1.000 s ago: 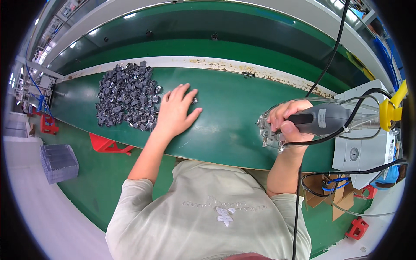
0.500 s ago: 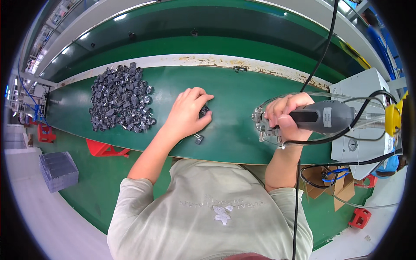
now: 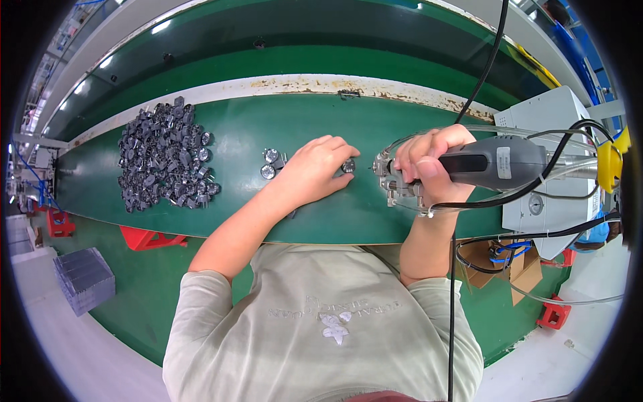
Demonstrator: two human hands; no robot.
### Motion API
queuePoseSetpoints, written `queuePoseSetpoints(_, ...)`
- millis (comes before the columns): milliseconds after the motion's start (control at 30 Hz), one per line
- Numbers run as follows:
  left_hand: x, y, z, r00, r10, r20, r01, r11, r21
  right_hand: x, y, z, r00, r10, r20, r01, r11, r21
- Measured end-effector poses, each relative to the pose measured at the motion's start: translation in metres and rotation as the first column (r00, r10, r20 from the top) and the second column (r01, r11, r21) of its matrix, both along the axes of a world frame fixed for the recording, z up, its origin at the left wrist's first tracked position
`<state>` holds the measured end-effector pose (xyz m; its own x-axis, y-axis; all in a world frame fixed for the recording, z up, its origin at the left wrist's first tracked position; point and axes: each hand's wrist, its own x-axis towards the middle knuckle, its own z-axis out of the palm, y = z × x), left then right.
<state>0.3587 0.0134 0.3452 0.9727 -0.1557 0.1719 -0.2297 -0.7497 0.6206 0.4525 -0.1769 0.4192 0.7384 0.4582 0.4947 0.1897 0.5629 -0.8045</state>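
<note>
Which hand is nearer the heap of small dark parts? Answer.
Left. The left hand is right of the heap; the right hand, gripping a grey handheld tool, is farther right.

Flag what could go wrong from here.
1. Pinch or poke: the left hand holds a small part near the metal head of the grey tool in the right hand.
2. Loose parts beside the left wrist might get knocked.
3. The tool's black cable could snag.
</note>
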Motion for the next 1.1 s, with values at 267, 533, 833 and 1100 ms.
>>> queuePoseSetpoints(267,-0.001,-0.001,0.006,0.994,0.022,0.105,-0.029,0.998,0.058,0.000,0.003,0.000,0.998,0.057,-0.001,-0.057,0.998,0.038)
queuePoseSetpoints(533,-0.002,0.001,-0.003,0.999,-0.022,0.047,0.021,1.000,0.018,-0.001,0.007,-0.004,0.999,0.045,-0.021,-0.045,0.999,-0.012)
queuePoseSetpoints(833,-0.002,0.003,-0.006,0.999,-0.026,0.032,0.025,0.999,0.025,0.000,0.010,-0.004,0.997,0.016,0.077,-0.006,0.991,-0.136)
queuePoseSetpoints(1100,-0.002,0.004,-0.004,0.999,-0.030,0.029,0.030,1.000,0.009,-0.001,0.014,-0.007,1.000,0.022,0.019,-0.020,0.996,-0.082)
